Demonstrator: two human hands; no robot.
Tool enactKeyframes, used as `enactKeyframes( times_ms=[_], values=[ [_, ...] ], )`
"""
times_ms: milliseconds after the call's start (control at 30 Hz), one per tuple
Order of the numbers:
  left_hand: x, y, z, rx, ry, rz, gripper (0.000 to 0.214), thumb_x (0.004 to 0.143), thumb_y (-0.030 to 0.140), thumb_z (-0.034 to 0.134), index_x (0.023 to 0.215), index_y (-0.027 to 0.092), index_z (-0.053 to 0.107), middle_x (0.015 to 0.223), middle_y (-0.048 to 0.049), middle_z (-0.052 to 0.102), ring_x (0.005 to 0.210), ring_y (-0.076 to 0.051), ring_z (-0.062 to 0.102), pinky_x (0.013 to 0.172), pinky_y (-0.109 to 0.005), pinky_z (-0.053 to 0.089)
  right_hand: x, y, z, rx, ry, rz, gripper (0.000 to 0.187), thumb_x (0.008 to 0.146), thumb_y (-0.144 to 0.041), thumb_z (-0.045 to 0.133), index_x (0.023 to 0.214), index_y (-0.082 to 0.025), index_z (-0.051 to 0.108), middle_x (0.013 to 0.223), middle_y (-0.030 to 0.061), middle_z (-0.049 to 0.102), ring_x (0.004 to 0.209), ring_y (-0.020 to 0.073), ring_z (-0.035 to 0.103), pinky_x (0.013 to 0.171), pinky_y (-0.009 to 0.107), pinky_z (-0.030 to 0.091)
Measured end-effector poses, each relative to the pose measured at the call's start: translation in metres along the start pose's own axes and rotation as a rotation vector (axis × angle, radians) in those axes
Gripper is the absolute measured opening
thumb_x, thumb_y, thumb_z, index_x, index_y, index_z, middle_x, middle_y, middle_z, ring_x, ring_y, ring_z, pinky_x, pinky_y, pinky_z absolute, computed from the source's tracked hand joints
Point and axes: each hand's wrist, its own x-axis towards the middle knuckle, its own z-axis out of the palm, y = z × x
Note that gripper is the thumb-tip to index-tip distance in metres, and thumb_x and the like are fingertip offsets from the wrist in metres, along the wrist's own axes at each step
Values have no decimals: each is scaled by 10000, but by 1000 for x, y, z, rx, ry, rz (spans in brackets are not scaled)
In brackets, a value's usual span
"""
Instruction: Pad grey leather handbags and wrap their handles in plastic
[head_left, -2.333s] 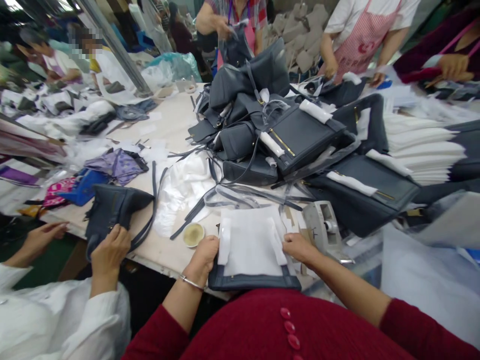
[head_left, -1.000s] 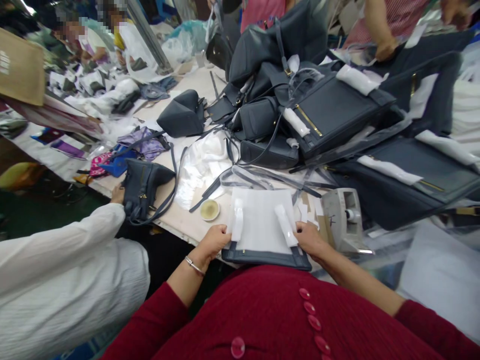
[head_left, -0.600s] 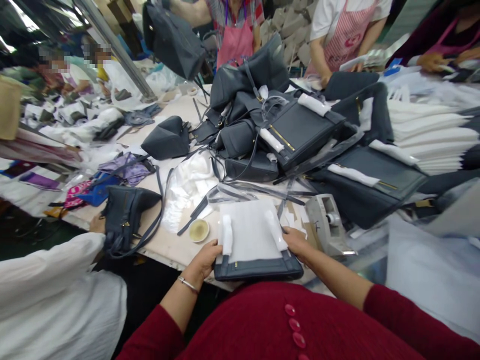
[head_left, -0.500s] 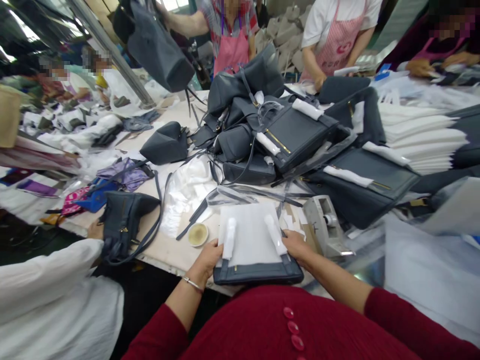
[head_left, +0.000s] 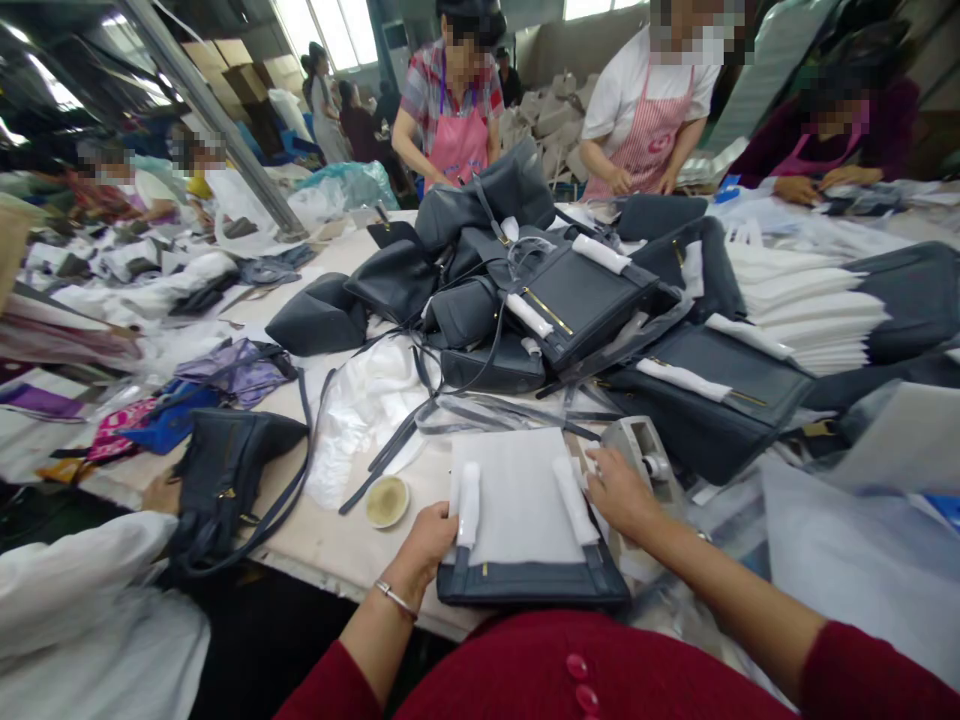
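A dark navy handbag [head_left: 532, 585] lies in front of me at the table edge, with a white sheet [head_left: 517, 495] over its upper face. Its two handles, wrapped in white [head_left: 469, 505], rest on the sheet. My left hand [head_left: 431, 540] grips the bag's left edge, thumb on top. My right hand [head_left: 622, 495] is off the bag, just past its right side, fingers apart over small paper slips [head_left: 592, 455]. Beside those fingers stands a grey tape dispenser [head_left: 634, 440]. A small round dish [head_left: 387, 501] of yellowish stuff sits left of the bag.
A heap of navy bags [head_left: 480, 300] covers the table middle, with loose straps [head_left: 487, 410] in front. White sheets [head_left: 810, 300] are stacked right; clear plastic [head_left: 825, 560] lies nearer. At left, a co-worker's hand [head_left: 161, 490] touches another bag [head_left: 217, 480]. Several people work across the table.
My right hand has let go of the bag's right edge and moved up to the paper slips. A co-worker across the table has lowered a bag onto the heap.
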Motion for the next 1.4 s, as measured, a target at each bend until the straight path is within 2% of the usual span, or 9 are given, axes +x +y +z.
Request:
enactKeyframes(
  times_ms=[133, 300, 467, 567, 733, 900, 1033, 1233, 1400],
  values=[
    [1, 0, -4, 37, 11, 2, 244, 591, 316, 767, 730, 139, 673, 530, 2, 608, 472, -139, 531, 425, -212, 358, 67, -67, 3, -31, 6, -355, 303, 871, -209, 461, 1124, -142, 614, 1143, 142, 638, 1102, 251, 549, 1015, 362, 379],
    [3, 0, -3, 52, 13, 23, 214, 624, 316, 741, 739, 145, 681, 546, 0, 613, 505, -144, 533, 445, -214, 362, 132, -155, 66, -141, -252, -322, 349, 799, -298, 642, 1080, -92, 623, 1129, 177, 661, 1017, 270, 578, 912, 364, 417],
    [5, -1, -3, 95, 28, 11, 247, 640, 330, 734, 788, 136, 697, 571, -9, 630, 527, -159, 551, 459, -226, 374, 156, -168, 86, -150, -378, -359, 37, 658, -90, 645, 673, -123, 655, 751, 88, 690, 773, 217, 616, 746, 302, 446],
    [3, 9, -14, 160, 5, 60, 238, 649, 320, 735, 796, 135, 707, 621, -25, 657, 602, -180, 593, 510, -238, 420, 149, -153, 68, -108, -380, -455, 48, 673, -123, 659, 633, -148, 645, 786, 73, 680, 816, 213, 612, 775, 294, 443],
    [6, 63, -38, -60, 248, 267, 387, 623, 327, 801, 945, 142, 690, 974, -89, 704, 916, -197, 643, 778, -259, 507, 103, -115, 36, 114, -143, -849, 92, 819, -202, 617, 742, -183, 662, 951, 56, 657, 901, 188, 585, 856, 321, 412],
    [21, 131, 2, -431, -294, -63, 405, 824, 502, 624, 919, 109, 653, 855, -110, 690, 755, -185, 665, 687, -301, 537, 59, -86, 34, 31, -179, -923, 147, 856, -179, 560, 782, -208, 684, 949, 63, 679, 959, 226, 580, 926, 422, 375],
    [12, 149, 47, -452, -273, 194, 234, 802, 344, 689, 896, 137, 636, 642, -6, 616, 647, -146, 626, 641, -261, 510, 53, -82, 12, 344, -330, -713, 184, 812, -219, 570, 923, -198, 715, 1079, 88, 697, 1049, 252, 601, 992, 438, 380],
    [-40, 153, 70, 218, -419, 729, 269, 844, 379, 635, 910, 137, 733, 898, -99, 733, 910, -226, 654, 893, -334, 483, 59, -113, -80, 1330, -569, -262, 547, 917, -516, 390, 1245, -120, 578, 1178, 165, 671, 1078, 295, 627, 921, 473, 471],
    [-36, 181, 83, 496, -247, 934, 182, 844, 284, 610, 900, 189, 756, 896, -48, 736, 870, -216, 650, 873, -318, 475, 50, -152, -155, 1456, -403, -283, 367, 879, -372, 583, 1174, -154, 589, 918, 42, 708, 804, 180, 678, 844, 382, 529]
  ],
)
